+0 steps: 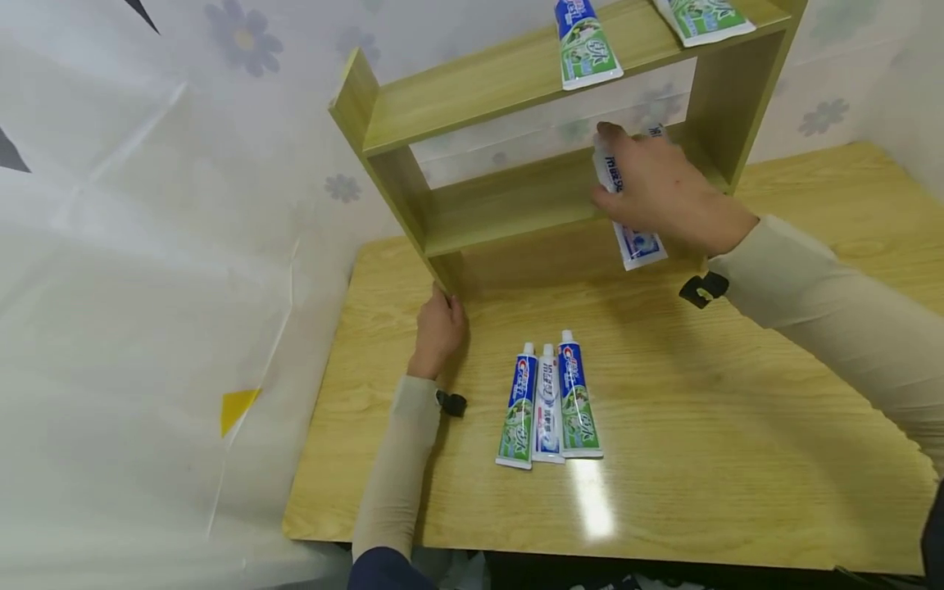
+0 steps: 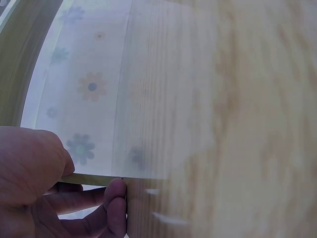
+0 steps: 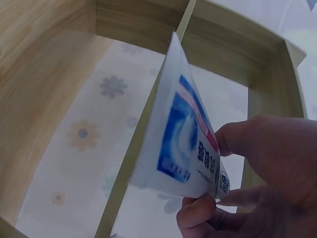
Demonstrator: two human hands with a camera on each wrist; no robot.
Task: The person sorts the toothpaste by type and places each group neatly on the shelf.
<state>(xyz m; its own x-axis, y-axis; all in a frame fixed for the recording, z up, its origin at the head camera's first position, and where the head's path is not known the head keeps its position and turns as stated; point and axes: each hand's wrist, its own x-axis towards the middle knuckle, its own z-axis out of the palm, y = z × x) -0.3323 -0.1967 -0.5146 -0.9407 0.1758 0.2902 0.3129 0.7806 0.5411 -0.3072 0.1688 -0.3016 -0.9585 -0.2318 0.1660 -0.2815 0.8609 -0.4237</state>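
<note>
While three toothpaste tubes (image 1: 549,401) wait side by side near you on the table (image 1: 737,426), two already lie on the shelf's (image 1: 516,74) top board, so you seem under halfway. Your right hand (image 1: 656,192) pinches a white-and-blue tube (image 1: 634,242) at the right of the lower board, and your left hand (image 1: 438,328) grips the shelf's left upright at its foot

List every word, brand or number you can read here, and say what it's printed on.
"Crest": red-and-blue logo on the left tube of three lying on the table.
Chinese characters on the tube held in the right hand: too blurred to read.
Print on the shelf-top tubes: too small.
</note>
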